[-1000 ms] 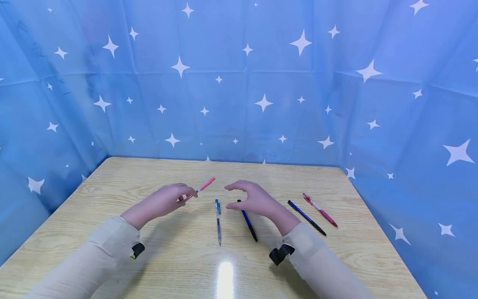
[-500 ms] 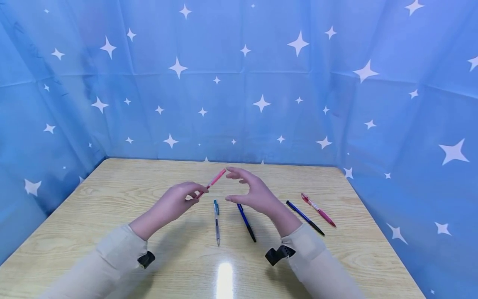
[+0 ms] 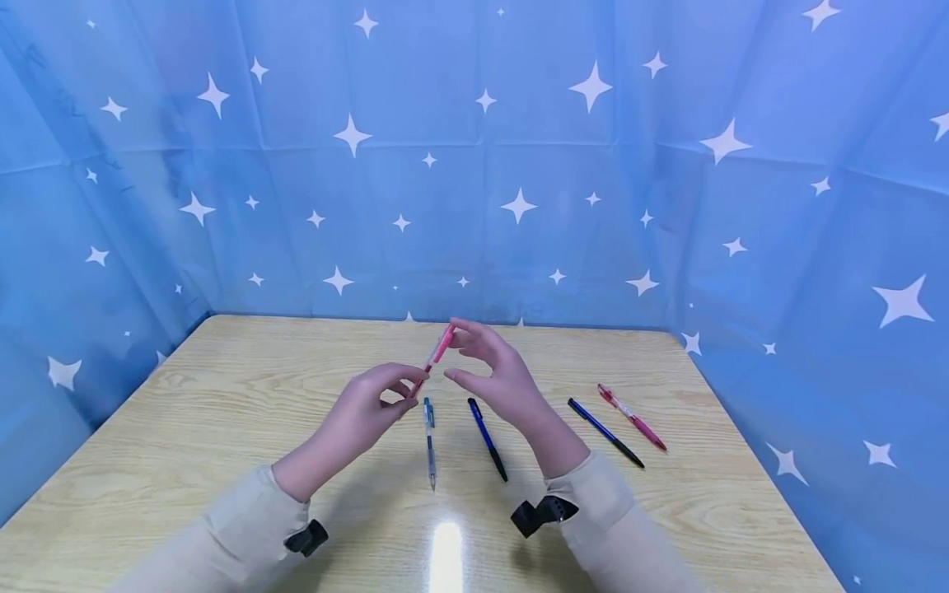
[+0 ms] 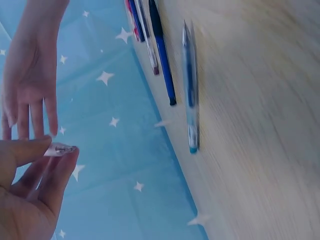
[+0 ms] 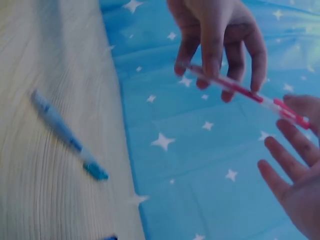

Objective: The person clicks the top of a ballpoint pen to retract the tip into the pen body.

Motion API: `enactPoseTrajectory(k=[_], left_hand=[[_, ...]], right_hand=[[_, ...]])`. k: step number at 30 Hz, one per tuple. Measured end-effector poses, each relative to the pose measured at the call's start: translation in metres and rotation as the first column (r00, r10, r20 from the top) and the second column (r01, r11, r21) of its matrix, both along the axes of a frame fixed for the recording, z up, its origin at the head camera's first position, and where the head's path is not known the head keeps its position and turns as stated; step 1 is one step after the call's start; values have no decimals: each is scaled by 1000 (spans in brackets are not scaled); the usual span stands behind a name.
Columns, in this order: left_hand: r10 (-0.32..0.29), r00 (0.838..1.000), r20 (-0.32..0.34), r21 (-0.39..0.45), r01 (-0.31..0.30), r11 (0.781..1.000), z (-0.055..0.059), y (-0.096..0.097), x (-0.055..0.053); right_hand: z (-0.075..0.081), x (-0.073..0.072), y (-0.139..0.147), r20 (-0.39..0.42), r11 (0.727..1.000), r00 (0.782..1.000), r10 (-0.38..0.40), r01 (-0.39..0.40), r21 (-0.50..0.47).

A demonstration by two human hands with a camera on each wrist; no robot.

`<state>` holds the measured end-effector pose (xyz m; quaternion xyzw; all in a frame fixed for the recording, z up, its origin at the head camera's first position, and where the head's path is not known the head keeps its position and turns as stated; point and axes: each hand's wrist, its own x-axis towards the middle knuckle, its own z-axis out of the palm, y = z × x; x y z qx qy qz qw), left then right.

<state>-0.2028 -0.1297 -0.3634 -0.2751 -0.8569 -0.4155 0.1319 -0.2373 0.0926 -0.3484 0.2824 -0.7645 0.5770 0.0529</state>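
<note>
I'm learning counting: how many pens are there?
6: pink pen in the left hand; on the table, left to right: teal pen, blue pen, clear pen (left wrist view), second blue pen, red pen. More may hide.

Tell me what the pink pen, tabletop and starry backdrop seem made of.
Pink pen: likely smooth plastic, its barrel partly see-through.
Tabletop: wood or wood-look laminate, somewhat glossy; grain shows and light glares off it.
Starry backdrop: probably matte fabric; it hangs in creased folds.
</note>
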Motion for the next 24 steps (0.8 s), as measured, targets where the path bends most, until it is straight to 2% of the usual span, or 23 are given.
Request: enactPoseTrajectory(k=[5, 8, 12, 17, 24], left_hand=[[49, 999, -21, 64, -48, 997, 2, 9, 7], [78, 995, -66, 93, -72, 993, 1, 14, 9], [116, 987, -113, 121, -102, 987, -1, 19, 9], [164, 984, -63, 165, -152, 974, -3, 23, 11], [196, 980, 18, 208, -195, 958, -1, 27, 15]], right_hand=[[5, 4, -8, 8, 983, 998, 56, -54, -177], [6, 6, -13, 14, 965, 998, 60, -55, -257], [5, 9, -19, 73, 938, 995, 75, -46, -344], [3, 12, -24, 142, 917, 987, 77, -14, -398], [1, 14, -29, 135, 894, 990, 44, 21, -448]])
